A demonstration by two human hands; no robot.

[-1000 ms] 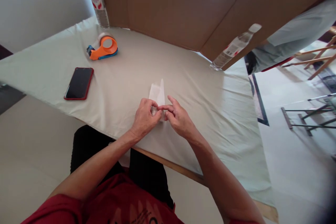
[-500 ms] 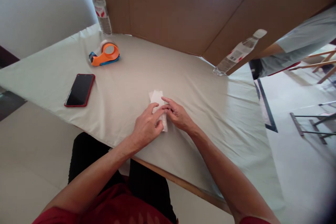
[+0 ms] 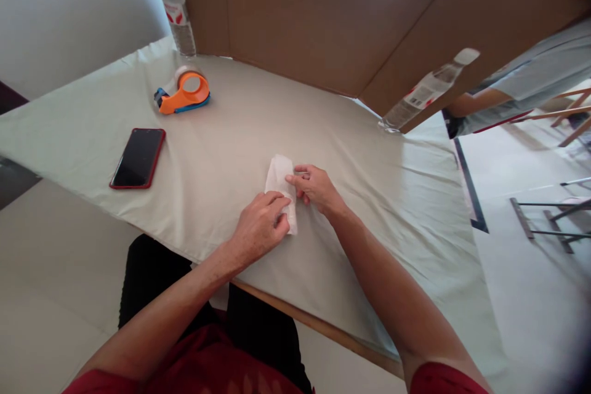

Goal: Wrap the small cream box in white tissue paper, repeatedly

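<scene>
A white folded paper tissue (image 3: 279, 167) lies on the cloth-covered table before me, its long side running away from my body. My left hand (image 3: 262, 220) rests over its lower left part, fingers bent and pressed together on the paper. At the right edge, my right hand (image 3: 316, 188) pinches the tissue, with the thumb on top and the other fingers along or under the side. Part of the tissue is hidden beneath my left fingers.
A phone in a red case (image 3: 138, 159) and an orange tape dispenser (image 3: 185, 95) lie to the left. One water bottle (image 3: 178, 15) stands at the back left, another bottle (image 3: 422, 95) at the right. Behind rises a cardboard panel (image 3: 300, 18). Another person's arm (image 3: 484, 101) shows beyond it.
My hands have moved apart. The right hand has shifted to the tissue's right edge, and the left has drawn down slightly. More of the tissue's upper part shows, looking wider.
</scene>
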